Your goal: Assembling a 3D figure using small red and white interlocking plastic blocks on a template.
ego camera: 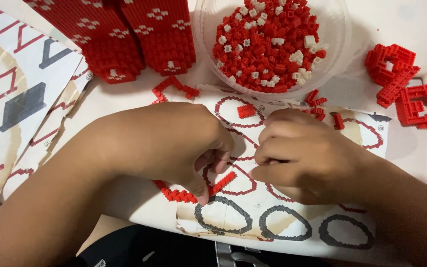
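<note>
Red-white bricks; red, grey rings on sheet.

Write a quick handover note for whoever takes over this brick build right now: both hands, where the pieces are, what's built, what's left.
Left hand: pinching a curved red brick strip on the instruction sheet.
Right hand: closed beside it; what it holds is hidden.
Done: two tall red sections, two small red assemblies.
Left: the strip is an open arc; the clear bowl holds many loose red and white bricks.
</note>
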